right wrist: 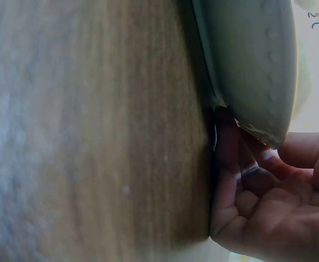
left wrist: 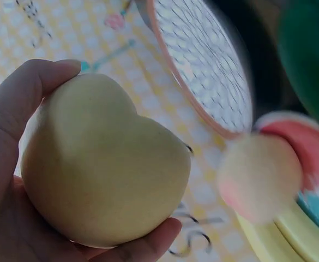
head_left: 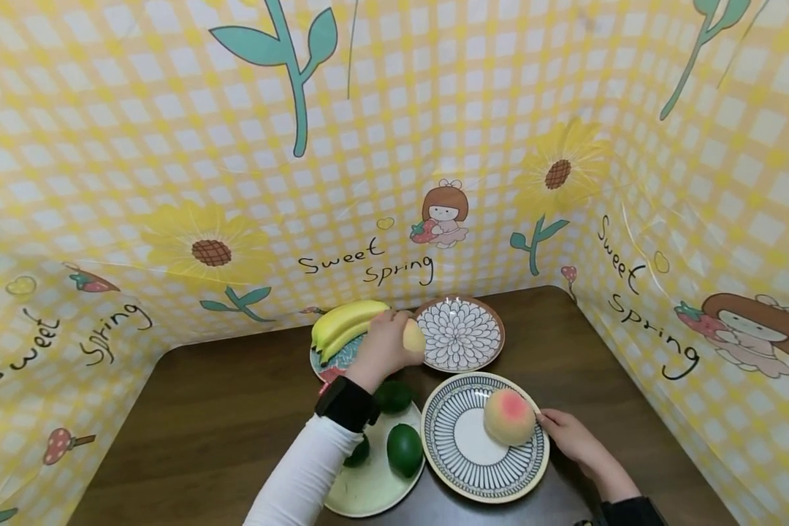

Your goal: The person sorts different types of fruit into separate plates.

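The left hand [head_left: 384, 345] gripped a pale yellow heart-shaped fruit [left wrist: 102, 164] over the far flower-patterned plate [head_left: 460, 334]; lowering it seemed next. The right hand [head_left: 573, 434] pinched the near striped plate's [head_left: 463, 447] rim.

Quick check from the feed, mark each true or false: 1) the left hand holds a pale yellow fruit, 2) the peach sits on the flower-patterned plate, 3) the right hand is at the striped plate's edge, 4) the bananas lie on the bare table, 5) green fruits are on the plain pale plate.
1) True: the left hand grips the pale yellow fruit.
2) False: the peach sits on the striped plate; the flower-patterned plate holds nothing.
3) True: the right hand has its fingers at that plate's rim.
4) False: the bananas rest on a patterned plate.
5) True: the green fruits lie on the plain pale plate.
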### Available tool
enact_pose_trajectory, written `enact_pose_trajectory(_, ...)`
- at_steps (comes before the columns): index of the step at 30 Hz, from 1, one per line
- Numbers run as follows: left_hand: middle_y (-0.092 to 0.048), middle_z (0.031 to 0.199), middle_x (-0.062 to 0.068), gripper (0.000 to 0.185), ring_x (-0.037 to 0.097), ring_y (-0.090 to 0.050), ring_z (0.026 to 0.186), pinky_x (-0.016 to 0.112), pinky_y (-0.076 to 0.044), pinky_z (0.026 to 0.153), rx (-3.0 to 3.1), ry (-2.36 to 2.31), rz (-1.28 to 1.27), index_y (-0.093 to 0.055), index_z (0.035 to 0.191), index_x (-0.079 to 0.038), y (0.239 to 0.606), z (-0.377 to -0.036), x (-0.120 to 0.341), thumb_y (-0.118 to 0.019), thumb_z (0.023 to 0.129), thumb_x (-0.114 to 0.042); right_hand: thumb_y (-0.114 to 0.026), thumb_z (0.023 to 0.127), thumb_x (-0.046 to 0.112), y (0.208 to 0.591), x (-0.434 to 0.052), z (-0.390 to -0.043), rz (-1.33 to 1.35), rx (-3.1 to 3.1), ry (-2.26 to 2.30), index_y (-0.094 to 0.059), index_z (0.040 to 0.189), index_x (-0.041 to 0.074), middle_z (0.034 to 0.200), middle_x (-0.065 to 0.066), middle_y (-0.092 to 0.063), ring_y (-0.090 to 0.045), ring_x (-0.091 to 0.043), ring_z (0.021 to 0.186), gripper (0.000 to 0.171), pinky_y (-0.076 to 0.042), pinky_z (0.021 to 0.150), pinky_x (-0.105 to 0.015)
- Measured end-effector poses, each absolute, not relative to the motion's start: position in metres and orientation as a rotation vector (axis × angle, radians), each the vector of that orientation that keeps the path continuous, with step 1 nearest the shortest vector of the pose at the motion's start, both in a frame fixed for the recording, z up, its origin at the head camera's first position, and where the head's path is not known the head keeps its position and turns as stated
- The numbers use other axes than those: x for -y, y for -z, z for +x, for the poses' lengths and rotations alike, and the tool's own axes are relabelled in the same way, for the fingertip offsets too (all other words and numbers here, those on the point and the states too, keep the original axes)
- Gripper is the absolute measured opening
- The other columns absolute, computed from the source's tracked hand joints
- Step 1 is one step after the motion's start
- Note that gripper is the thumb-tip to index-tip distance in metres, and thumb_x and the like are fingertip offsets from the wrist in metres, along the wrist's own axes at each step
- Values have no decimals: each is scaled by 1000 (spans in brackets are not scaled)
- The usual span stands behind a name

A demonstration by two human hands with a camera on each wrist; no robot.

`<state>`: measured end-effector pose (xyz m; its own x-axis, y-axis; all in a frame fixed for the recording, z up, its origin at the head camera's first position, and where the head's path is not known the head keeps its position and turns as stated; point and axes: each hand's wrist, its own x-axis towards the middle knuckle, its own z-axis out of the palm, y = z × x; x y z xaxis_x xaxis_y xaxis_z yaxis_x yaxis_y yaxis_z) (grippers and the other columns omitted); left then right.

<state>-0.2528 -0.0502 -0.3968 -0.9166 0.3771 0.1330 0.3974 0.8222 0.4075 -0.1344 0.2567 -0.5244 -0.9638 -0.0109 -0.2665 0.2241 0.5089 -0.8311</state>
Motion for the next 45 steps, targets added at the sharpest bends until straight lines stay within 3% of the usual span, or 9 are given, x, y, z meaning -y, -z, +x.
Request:
enact_pose_trajectory(7,-59,134,19,76,37,-63,112,45,-58,84,3038,588,-756,-58,136,-8,410,-232,6,-88,70,-31,-40,109,12,524,-258,-135,182,-2524,1419,-57,130,-17,130,-34,-62,-54,-51,130,40,-44,109,-62)
enact_pose_trajectory(16,-62,123,11,69,32,-63,103,38,-57,70,3120,360,-751,-62,127,-15,441,-224,-29,-92,68,-32,-41,109,12,525,-254,-134,188,-2518,1434,-58,129,-17,128,-32,-64,-55,-48,128,40,-44,108,-61)
enact_pose_trajectory(31,-62,116,7,57,26,-58,102,35,-54,67,3133,240,-808,-65,114,-16,462,-217,-50,-94,67,-32,-41,109,12,525,-254,-133,197,-2520,1452,-56,131,-18,132,-35,-61,-52,-52,132,40,-42,111,-63)
enact_pose_trajectory(41,-62,115,6,63,27,-60,103,37,-57,74,3104,143,-837,-64,118,-18,477,-212,-54,-95,64,-31,-39,109,12,527,-254,-132,203,-2500,1458,-54,133,-19,135,-37,-58,-48,-55,135,42,-41,111,-64)
enact_pose_trajectory(45,-60,121,7,71,27,-60,107,39,-57,80,3096,130,-900,-63,126,-20,475,-209,-53,-96,63,-29,-38,109,13,527,-255,-132,208,-2492,1468,-54,134,-18,137,-37,-57,-47,-55,136,42,-41,112,-64)
